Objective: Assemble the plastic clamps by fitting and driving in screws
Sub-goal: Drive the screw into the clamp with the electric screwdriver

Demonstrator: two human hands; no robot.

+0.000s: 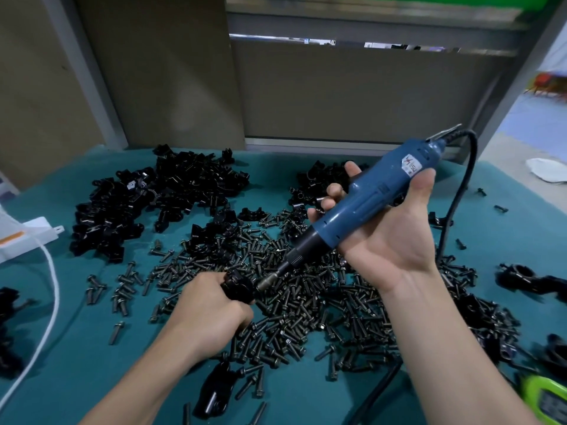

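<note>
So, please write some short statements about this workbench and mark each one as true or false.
1. The right hand grips a blue electric screwdriver. True.
2. The left hand lies empty on the table. False: it grips a black clamp.
3. The screwdriver's bit points toward the clamp. True.
4. The loose screws sit sorted in a tray. False: they lie heaped on the teal cover.
</note>
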